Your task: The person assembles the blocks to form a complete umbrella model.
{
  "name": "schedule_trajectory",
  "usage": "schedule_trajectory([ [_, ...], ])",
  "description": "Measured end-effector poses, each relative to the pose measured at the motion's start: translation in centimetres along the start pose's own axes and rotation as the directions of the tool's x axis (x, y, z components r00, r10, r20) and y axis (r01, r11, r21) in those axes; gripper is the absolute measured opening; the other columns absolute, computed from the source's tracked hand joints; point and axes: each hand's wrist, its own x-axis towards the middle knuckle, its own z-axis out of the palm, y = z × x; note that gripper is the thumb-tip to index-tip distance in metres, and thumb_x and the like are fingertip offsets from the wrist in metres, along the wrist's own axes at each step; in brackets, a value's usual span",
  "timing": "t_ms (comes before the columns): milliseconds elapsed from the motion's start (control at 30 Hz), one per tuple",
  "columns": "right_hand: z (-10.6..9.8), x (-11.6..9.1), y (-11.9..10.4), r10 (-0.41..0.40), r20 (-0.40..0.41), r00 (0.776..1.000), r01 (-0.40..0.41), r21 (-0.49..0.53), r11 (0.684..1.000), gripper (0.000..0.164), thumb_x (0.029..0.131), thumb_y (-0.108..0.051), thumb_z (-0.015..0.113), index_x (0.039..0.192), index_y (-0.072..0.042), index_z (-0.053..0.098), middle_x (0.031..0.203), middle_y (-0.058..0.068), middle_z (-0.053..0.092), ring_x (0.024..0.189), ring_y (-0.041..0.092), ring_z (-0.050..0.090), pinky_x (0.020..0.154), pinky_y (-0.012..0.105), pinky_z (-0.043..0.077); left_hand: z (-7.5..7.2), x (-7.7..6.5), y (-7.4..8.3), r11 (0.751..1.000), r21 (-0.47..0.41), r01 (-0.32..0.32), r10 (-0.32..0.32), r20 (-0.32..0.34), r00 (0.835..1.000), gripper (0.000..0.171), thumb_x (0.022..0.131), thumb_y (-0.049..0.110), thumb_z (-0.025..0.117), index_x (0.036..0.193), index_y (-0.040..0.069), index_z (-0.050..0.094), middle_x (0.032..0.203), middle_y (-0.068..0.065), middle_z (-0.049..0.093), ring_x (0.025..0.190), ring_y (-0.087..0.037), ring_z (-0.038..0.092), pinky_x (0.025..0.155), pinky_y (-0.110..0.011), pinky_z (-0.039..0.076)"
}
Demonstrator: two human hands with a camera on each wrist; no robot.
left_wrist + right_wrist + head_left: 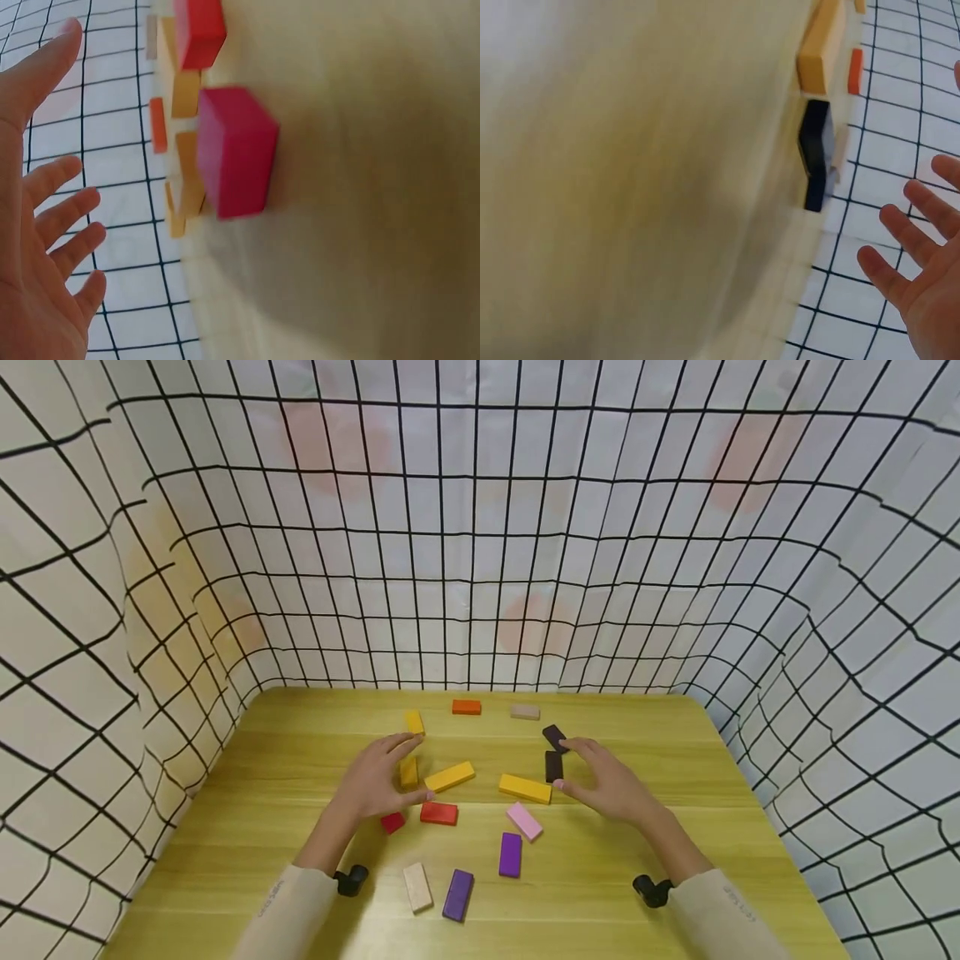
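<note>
- Blocks (450, 776) lie scattered across your table (600, 893), whose near edge is cut off in the head view.
- Your left hand (375, 783) is spread, thumb apart from the fingers; its wrist view crops the palm.
- Your right hand (611, 781) is spread too; its wrist view cuts off nearly all the thumb.
- Your left fingers partly hide a yellow block (408, 772).
- Your right fingertips overlap the farther black block (554, 737) in the head view; whether they touch cannot be told.
- A red block (392, 823), close beside your left hand, is hard to make out fully from above.
</note>
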Motion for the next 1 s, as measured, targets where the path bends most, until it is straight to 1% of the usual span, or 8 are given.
schedule_trajectory([
  [100, 0.9, -0.4, -0.4, -0.006, 0.005, 1.000, 0.006, 0.016, 1.000, 0.079, 0.094, -0.065, 0.063, 0.158, -0.025, 0.040, 0.161, 0.010, 0.040, 0.143, 0.043, 0.046, 0.108, 0.070, 0.043, 0.6, -0.4, 0.4, 1.000, -0.008, -0.009, 0.009, 0.008, 1.000, 0.090, 0.080, 0.070, 0.073, 0.154, 0.023, 0.050, 0.156, -0.008, 0.051, 0.141, -0.038, 0.050, 0.112, -0.063, 0.043],
  [200, 1.7, -0.6, -0.8, -0.005, 0.007, 1.000, 0.004, 0.038, 0.999, 0.078, 0.093, -0.065, 0.065, 0.156, -0.025, 0.043, 0.159, 0.008, 0.043, 0.141, 0.042, 0.049, 0.107, 0.068, 0.044, 1.1, -0.9, 0.9, 0.999, -0.038, -0.017, 0.017, 0.019, 1.000, 0.085, 0.081, 0.066, 0.075, 0.151, 0.024, 0.053, 0.154, -0.008, 0.053, 0.140, -0.038, 0.051, 0.111, -0.063, 0.044],
  [367, 2.8, -1.0, -1.5, 0.005, 0.026, 1.000, -0.006, 0.063, 0.998, 0.077, 0.092, -0.065, 0.066, 0.153, -0.023, 0.048, 0.159, 0.007, 0.044, 0.143, 0.040, 0.048, 0.110, 0.066, 0.044, 1.7, -1.5, 1.8, 0.991, -0.128, -0.043, 0.049, 0.047, 0.998, 0.077, 0.083, 0.058, 0.079, 0.149, 0.024, 0.057, 0.154, -0.007, 0.053, 0.141, -0.036, 0.050, 0.111, -0.061, 0.045],
  [467, 3.4, -1.3, -2.0, 0.001, 0.036, 0.999, -0.004, 0.080, 0.997, 0.074, 0.092, -0.061, 0.068, 0.152, -0.021, 0.051, 0.159, 0.009, 0.045, 0.144, 0.040, 0.046, 0.112, 0.066, 0.042, 2.1, -1.8, 2.3, 0.985, -0.165, -0.044, 0.057, 0.079, 0.995, 0.075, 0.085, 0.059, 0.078, 0.149, 0.026, 0.056, 0.155, -0.005, 0.052, 0.142, -0.034, 0.049, 0.112, -0.060, 0.044],
  [567, 4.0, -1.6, -2.5, -0.021, 0.034, 0.999, 0.018, 0.101, 0.995, 0.070, 0.093, -0.056, 0.071, 0.149, -0.020, 0.054, 0.156, 0.009, 0.048, 0.143, 0.040, 0.048, 0.112, 0.066, 0.042, 2.6, -2.1, 2.7, 0.981, -0.190, -0.036, 0.057, 0.107, 0.993, 0.075, 0.085, 0.060, 0.077, 0.149, 0.027, 0.055, 0.156, -0.003, 0.051, 0.144, -0.032, 0.048, 0.114, -0.059, 0.043],
  [800, 5.1, -1.9, -3.1, -0.038, 0.046, 0.998, 0.032, 0.119, 0.992, 0.063, 0.093, -0.052, 0.072, 0.147, -0.021, 0.057, 0.151, -0.002, 0.052, 0.138, 0.029, 0.053, 0.112, 0.058, 0.045, 3.3, -2.6, 3.1, 0.964, -0.264, -0.019, 0.060, 0.150, 0.987, 0.073, 0.086, 0.054, 0.080, 0.149, 0.026, 0.056, 0.157, 0.000, 0.049, 0.145, -0.029, 0.047, 0.117, -0.055, 0.042],
  [900, 5.4, -2.0, -3.1, -0.067, 0.048, 0.997, 0.060, 0.135, 0.989, 0.061, 0.093, -0.048, 0.073, 0.145, -0.021, 0.057, 0.148, -0.004, 0.054, 0.130, 0.024, 0.057, 0.109, 0.055, 0.048, 3.3, -2.7, 3.3, 0.957, -0.289, -0.006, 0.058, 0.170, 0.984, 0.069, 0.088, 0.050, 0.079, 0.148, 0.027, 0.057, 0.156, 0.001, 0.050, 0.144, -0.028, 0.048, 0.117, -0.053, 0.042],
  [1000, 5.7, -2.1, -3.0, -0.102, 0.060, 0.993, 0.091, 0.155, 0.984, 0.059, 0.094, -0.044, 0.073, 0.145, -0.021, 0.058, 0.147, -0.004, 0.054, 0.124, 0.020, 0.059, 0.106, 0.052, 0.050, 3.4, -2.8, 3.3, 0.951, -0.308, -0.019, 0.077, 0.178, 0.981, 0.062, 0.090, 0.044, 0.079, 0.146, 0.025, 0.059, 0.153, 0.000, 0.053, 0.141, -0.028, 0.051, 0.115, -0.052, 0.044],
])
